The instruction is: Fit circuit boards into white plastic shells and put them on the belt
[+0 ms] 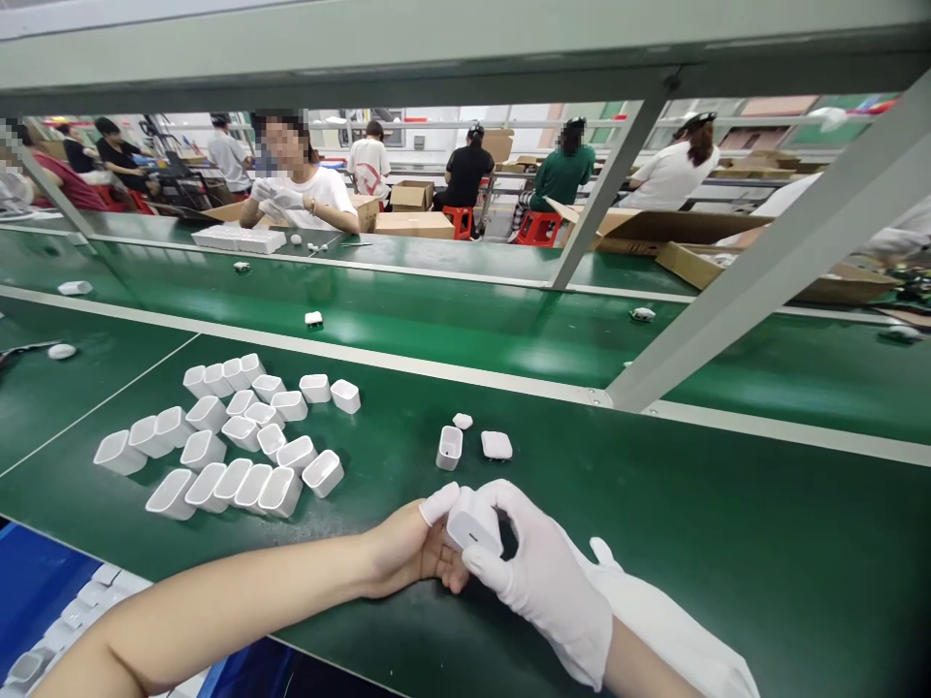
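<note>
A white charger housing (474, 523) with a small slot in its end face is held between both hands above the green bench. My left hand (418, 548), bare but for a white finger cot on the thumb, grips it from the left. Wearing a white glove, my right hand (542, 562) closes round it from the right, thumb low and fingers on top. Just beyond stand an open white housing (449, 448), a small white piece (463, 421) and a flat white block (497, 445). To the left are many open white housings (243, 433).
A green conveyor belt (465, 330) runs behind the bench, carrying a few small parts. A slanted metal post (771, 242) rises at right. A white cloth (669, 620) lies beside my right forearm. A blue bin (44, 562) holds white housings at lower left. Co-workers sit beyond.
</note>
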Tool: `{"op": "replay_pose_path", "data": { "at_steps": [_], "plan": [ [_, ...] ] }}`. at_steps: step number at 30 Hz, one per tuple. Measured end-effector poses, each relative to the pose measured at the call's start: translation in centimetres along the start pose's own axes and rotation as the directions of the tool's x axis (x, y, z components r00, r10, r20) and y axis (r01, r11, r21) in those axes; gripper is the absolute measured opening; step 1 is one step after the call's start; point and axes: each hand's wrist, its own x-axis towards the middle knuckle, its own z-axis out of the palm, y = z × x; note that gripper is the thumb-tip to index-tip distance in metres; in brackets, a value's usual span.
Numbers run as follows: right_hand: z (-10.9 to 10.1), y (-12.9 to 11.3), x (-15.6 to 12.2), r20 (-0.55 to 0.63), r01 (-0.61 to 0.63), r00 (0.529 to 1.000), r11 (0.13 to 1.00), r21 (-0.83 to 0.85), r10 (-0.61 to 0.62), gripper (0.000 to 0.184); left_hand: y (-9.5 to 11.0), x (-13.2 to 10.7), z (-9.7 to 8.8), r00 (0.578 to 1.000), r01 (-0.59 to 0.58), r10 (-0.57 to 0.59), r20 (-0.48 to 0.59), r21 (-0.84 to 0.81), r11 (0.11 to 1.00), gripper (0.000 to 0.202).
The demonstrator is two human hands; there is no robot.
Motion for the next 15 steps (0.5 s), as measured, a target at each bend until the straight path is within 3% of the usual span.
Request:
{"op": "replay_pose_path", "data": {
  "at_steps": [3,5,7,11,15],
  "plan": [
    [-0.2,0.0,-0.3,0.019,-0.02,1.0,0.998,0.052,0.019,0.021,0.6,-0.3,0.1,0.988,-0.107,0.137,-0.073,0.316,0.943,0.065],
    [-0.3,0.3,-0.3,0.043,-0.043,0.998,0.996,0.074,0.04,0.027,1.1,-0.5,0.1,0.963,-0.183,0.249,-0.1,0.435,0.882,0.057],
    [-0.4,0.6,-0.1,0.043,-0.062,0.997,0.996,0.061,0.06,0.035,1.6,-0.6,0.0,0.958,-0.208,0.271,-0.096,0.417,0.885,0.048],
    [-0.7,1.2,0.2,0.034,-0.044,0.998,0.999,0.018,0.044,0.046,1.9,-0.8,0.1,0.978,-0.153,0.19,-0.09,0.32,0.935,0.044],
    [-0.8,0.9,0.4,0.104,-0.04,0.994,0.993,0.114,0.028,0.047,1.8,-0.8,0.4,0.968,-0.155,0.199,-0.151,0.266,0.952,0.043]
  ]
}}
